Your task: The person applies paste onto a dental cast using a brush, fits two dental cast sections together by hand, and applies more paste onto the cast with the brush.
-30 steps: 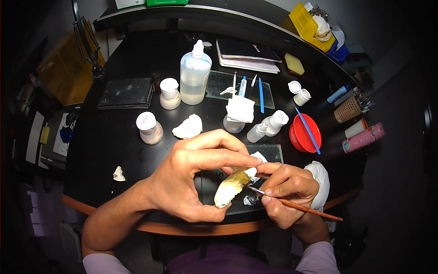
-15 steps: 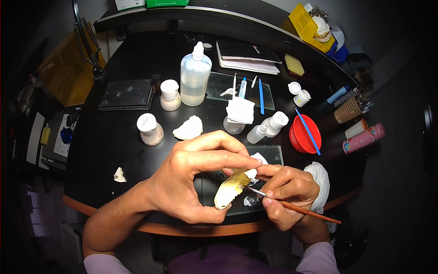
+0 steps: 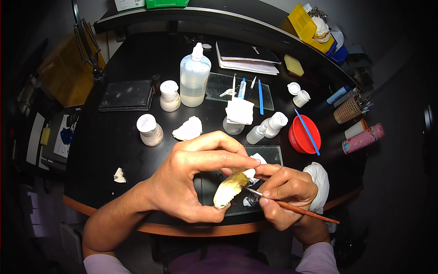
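Note:
Between the thumb and fingers of my left hand (image 3: 196, 178) is a pale yellow dental cast (image 3: 229, 188), held tilted above the front of the bench. My right hand (image 3: 288, 194) pinches a thin brush (image 3: 296, 209) with a reddish-brown wooden handle and a metal ferrule. The brush tip meets the cast's right-hand edge; its bristles are hard to make out. Fingers of both hands come close together at the cast's upper end. Under the hands lies a glass plate (image 3: 269, 153), partly covered, with a crumpled dark scrap (image 3: 250, 201) on it.
Behind my hands stand a large clear bottle (image 3: 195, 80), powder jars (image 3: 149, 130) and small white bottles (image 3: 277, 123). A cream plaster piece (image 3: 188, 129) lies near my left knuckles. To the right are a red bowl (image 3: 299, 137) with a blue stick across it and a white tissue (image 3: 318, 185).
The right hand and brush have shifted very slightly to the left. The left hand and the cast stay nearly in place.

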Available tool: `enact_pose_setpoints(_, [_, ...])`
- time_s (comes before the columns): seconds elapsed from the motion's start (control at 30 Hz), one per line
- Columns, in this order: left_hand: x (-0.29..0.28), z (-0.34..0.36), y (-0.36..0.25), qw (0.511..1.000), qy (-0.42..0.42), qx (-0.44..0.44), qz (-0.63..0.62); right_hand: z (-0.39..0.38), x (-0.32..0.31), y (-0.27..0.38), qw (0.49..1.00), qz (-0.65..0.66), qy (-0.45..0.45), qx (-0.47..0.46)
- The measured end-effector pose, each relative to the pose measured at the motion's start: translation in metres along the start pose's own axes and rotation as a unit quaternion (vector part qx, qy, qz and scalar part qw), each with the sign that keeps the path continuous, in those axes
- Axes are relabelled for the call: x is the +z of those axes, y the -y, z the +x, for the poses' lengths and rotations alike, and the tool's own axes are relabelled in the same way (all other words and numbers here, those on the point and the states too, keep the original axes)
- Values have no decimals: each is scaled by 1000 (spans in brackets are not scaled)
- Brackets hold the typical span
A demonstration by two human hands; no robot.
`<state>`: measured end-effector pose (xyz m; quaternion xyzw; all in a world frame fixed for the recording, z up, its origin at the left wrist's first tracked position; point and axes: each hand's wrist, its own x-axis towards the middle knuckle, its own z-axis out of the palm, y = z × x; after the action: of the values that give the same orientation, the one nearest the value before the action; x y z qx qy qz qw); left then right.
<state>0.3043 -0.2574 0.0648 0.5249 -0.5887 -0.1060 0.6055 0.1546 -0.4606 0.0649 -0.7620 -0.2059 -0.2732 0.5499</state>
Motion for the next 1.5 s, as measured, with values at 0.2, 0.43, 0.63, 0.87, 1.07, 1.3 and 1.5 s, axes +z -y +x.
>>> enact_pose_setpoints(0.2, [0, 0, 0, 1000, -3, 0, -7, -2, -1, 0, 999, 30, -4, 15])
enact_pose_setpoints(0.43, [1, 0, 0, 1000, -2, -5, -12, -1, -1, -1, 1000, 12, 4, 7])
enact_pose_setpoints(0.63, [-1, -1, -1, 999, 0, -16, -27, -1, -1, -2, 1000, 20, 6, -7])
enact_pose_setpoints(0.87, [-2, -1, -1, 998, 3, -37, -44, -1, 1, -4, 1000, 13, 2, -26])
enact_pose_setpoints(1.07, [-2, -2, -1, 998, 3, -44, -50, -1, 0, -2, 999, 37, -4, -20])
enact_pose_setpoints(1.3, [-2, -3, 0, 997, 4, -48, -58, 0, 0, -4, 999, 30, 11, -34])
enact_pose_setpoints(1.5, [-3, -2, 0, 996, 3, -51, -77, -1, -3, -6, 997, 11, 43, -57])
